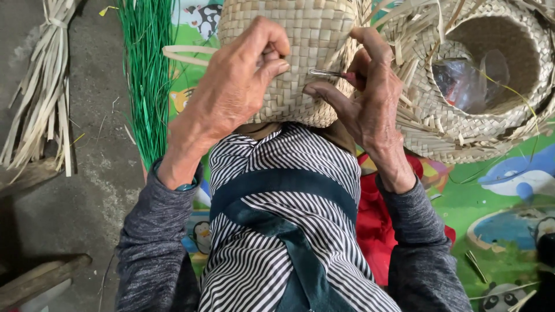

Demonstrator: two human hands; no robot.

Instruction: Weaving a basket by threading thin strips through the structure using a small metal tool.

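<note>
A woven straw piece [300, 34], pale and rounded, rests on my striped lap at top centre. My left hand [237, 81] pinches a pale straw strip [185, 55] against the weave, thumb and forefinger closed. My right hand [370, 98] holds a thin metal needle-like tool [325, 73] whose tip is pushed into the weave. The two hands are close together on the near side of the woven piece.
Stacked woven straw hats [462, 121] with a clear plastic bag inside lie at the upper right. A bundle of green strips [147, 75] and pale dry strips [40, 98] lie at the left on concrete. A colourful cartoon mat [503, 196] and red cloth [378, 225] sit under my right arm.
</note>
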